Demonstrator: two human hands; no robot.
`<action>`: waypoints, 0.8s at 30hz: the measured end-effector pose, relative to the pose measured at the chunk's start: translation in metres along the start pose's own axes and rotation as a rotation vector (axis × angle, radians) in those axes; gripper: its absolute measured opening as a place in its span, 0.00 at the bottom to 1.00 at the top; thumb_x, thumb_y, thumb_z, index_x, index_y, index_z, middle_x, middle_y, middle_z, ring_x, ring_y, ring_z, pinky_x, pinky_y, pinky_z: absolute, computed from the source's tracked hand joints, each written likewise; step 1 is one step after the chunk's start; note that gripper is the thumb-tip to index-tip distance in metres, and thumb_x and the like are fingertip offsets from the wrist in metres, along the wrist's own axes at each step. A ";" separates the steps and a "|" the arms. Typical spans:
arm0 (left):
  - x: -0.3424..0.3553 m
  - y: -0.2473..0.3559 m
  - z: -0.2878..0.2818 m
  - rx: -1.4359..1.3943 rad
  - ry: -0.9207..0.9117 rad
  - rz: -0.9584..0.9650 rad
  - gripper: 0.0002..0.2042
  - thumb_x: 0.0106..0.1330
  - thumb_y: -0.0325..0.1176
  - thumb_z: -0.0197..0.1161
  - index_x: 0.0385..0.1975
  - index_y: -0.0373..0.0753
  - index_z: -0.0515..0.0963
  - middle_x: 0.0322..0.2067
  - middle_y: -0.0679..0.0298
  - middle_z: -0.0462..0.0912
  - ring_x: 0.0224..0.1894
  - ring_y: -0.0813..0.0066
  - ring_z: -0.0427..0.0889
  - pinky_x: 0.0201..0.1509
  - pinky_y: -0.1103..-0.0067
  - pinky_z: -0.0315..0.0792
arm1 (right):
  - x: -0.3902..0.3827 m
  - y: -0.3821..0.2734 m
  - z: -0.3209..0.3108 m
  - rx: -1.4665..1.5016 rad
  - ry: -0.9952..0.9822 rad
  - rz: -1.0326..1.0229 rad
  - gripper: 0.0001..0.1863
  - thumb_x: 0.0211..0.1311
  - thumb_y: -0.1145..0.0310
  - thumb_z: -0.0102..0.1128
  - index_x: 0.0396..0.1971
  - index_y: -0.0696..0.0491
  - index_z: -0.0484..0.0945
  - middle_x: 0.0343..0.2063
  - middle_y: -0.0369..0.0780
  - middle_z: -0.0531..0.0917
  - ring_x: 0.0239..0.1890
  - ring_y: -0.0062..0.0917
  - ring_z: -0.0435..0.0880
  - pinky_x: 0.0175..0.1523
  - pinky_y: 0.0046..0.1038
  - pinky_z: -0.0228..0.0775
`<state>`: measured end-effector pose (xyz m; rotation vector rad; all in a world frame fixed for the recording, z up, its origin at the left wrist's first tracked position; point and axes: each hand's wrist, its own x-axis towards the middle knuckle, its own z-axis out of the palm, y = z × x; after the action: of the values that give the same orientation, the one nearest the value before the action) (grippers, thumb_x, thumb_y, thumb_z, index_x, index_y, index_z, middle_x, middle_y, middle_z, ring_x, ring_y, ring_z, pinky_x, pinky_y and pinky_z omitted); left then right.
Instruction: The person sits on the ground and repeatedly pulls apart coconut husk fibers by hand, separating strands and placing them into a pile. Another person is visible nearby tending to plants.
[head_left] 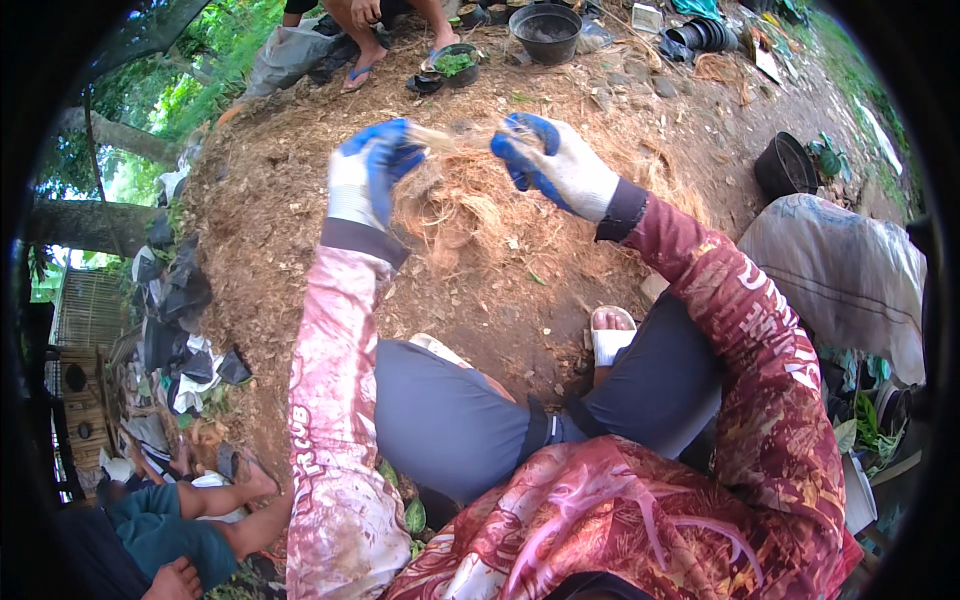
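Observation:
Both of my hands wear white gloves with blue-coated fingers and are raised in front of me, a short gap apart. A thin tuft of light brown coconut fibre [438,138] stretches out from the pinched fingers of my left hand [375,170] toward the other glove. My right hand [560,165] is closed at the far end of these strands, its fingertips curled in. Below the gloves lies a loose, tangled heap of the same fibre [460,215] on the brown ground.
Ahead, a person's sandalled feet [365,65] are near a black pot of green plants [458,66] and a wider black pot [545,35]. Another black pot [785,165] and a pale sack [840,265] stand right. Someone's bare legs [225,510] extend at lower left.

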<state>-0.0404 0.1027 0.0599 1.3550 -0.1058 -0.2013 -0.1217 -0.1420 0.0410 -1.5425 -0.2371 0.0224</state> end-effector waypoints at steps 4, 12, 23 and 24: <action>-0.006 0.012 -0.014 -0.019 0.172 0.033 0.12 0.68 0.33 0.66 0.45 0.31 0.80 0.37 0.57 0.85 0.38 0.69 0.87 0.44 0.74 0.85 | -0.002 -0.006 -0.015 -0.005 -0.015 -0.014 0.15 0.73 0.58 0.60 0.46 0.55 0.77 0.29 0.33 0.79 0.29 0.15 0.77 0.37 0.20 0.72; -0.026 -0.013 0.043 0.233 -0.083 -0.016 0.13 0.67 0.39 0.69 0.43 0.35 0.81 0.33 0.65 0.85 0.29 0.78 0.84 0.38 0.80 0.82 | 0.002 0.007 0.004 -0.830 0.136 -0.314 0.34 0.55 0.43 0.71 0.50 0.56 0.79 0.42 0.49 0.86 0.44 0.40 0.87 0.52 0.37 0.76; -0.026 -0.008 0.033 0.176 -0.260 -0.068 0.14 0.68 0.34 0.68 0.48 0.34 0.81 0.42 0.61 0.86 0.41 0.73 0.87 0.45 0.78 0.83 | 0.008 0.010 0.001 -0.444 0.162 -0.141 0.19 0.53 0.58 0.76 0.39 0.56 0.85 0.31 0.39 0.88 0.32 0.17 0.84 0.39 0.24 0.77; -0.026 -0.010 0.033 0.153 -0.247 -0.049 0.13 0.67 0.33 0.68 0.48 0.34 0.81 0.41 0.61 0.87 0.40 0.73 0.87 0.45 0.78 0.83 | 0.008 0.010 0.002 -0.438 0.162 -0.134 0.18 0.53 0.59 0.76 0.38 0.56 0.85 0.30 0.38 0.88 0.31 0.16 0.83 0.38 0.23 0.77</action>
<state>-0.0729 0.0750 0.0585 1.4815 -0.2999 -0.4084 -0.1126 -0.1388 0.0319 -1.9486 -0.2254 -0.2761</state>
